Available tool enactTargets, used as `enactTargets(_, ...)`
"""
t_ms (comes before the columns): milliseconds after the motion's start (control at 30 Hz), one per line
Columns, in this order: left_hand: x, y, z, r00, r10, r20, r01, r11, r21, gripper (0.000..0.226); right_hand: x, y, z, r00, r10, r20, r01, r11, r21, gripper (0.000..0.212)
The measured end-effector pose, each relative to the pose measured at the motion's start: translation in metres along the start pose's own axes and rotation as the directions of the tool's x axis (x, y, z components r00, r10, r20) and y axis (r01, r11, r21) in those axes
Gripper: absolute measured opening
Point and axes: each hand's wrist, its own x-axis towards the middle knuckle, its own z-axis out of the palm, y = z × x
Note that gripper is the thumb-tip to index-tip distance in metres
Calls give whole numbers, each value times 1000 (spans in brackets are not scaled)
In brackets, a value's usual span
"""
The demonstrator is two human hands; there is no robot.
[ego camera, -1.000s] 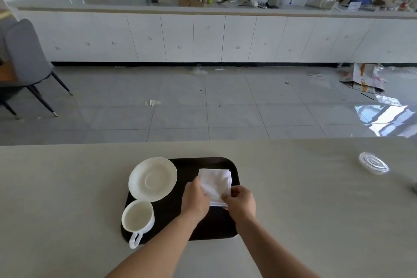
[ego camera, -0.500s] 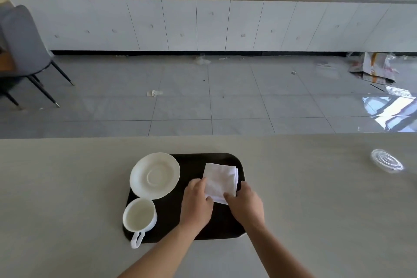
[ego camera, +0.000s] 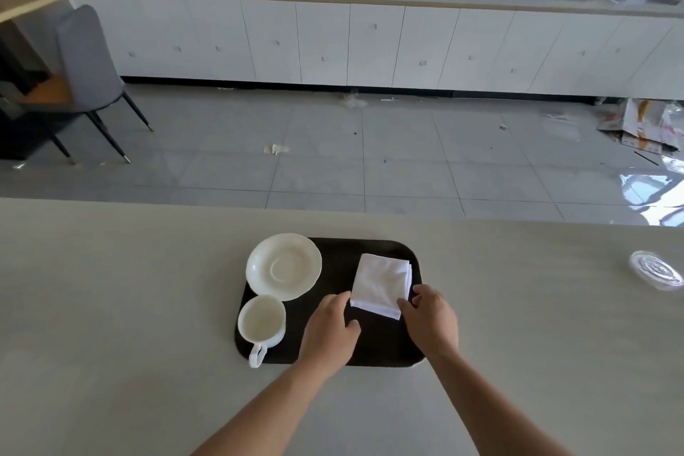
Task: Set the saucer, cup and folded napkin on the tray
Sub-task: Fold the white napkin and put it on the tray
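A dark tray point(ego camera: 374, 342) lies on the pale counter. A white saucer point(ego camera: 283, 266) rests on its far left corner and overhangs the rim. A white cup point(ego camera: 261, 318) stands just in front of the saucer, with its handle pointing toward me over the near edge. A folded white napkin point(ego camera: 381, 283) lies flat on the right half of the tray. My left hand point(ego camera: 331, 329) hovers over the tray, fingertips at the napkin's near left corner and thumb apart. My right hand point(ego camera: 431, 322) pinches the napkin's near right corner.
A clear plastic lid point(ego camera: 655, 268) lies on the counter at the far right. The counter's far edge point(ego camera: 148, 202) runs just behind the tray. Beyond it are tiled floor, a grey chair point(ego camera: 89, 70) at left and white cabinets.
The napkin has been set down flat further right on the tray. Both hands have slid back toward its near corners, and the left hand's grip has come off it.
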Motion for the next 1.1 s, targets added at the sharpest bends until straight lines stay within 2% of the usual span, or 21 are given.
enactTargets(33,3,3,1,999,-33,40,35,999,-38,58,2,0,1,1000,11,3,-11,1000,-3,32)
enactTargets(100,10,11,4,993,-84,87,94,989,-111,61,8,2,3,999,21,24,-21,1000,-23,28)
enactTargets(167,14,17,8,990,-97,98,109,986,-127,56,12,3,6,999,9,49,-6,999,-50,24)
enactTargets(367,19,19,18,990,-135,46,140,984,-109,42,19,5,11,996,-8,91,14,998,-65,25)
enactTargets(567,29,27,24,990,-139,21,141,975,-171,28,36,0,9,994,-4,112,12,998,-62,22)
enactTargets(767,38,31,30,986,-164,4,162,969,-184,47,52,-6,7,997,-30,74,36,996,-81,30)
enactTargets(1100,40,26,35,991,-135,0,134,982,-137,52,55,-4,11,996,-9,85,22,988,-155,19)
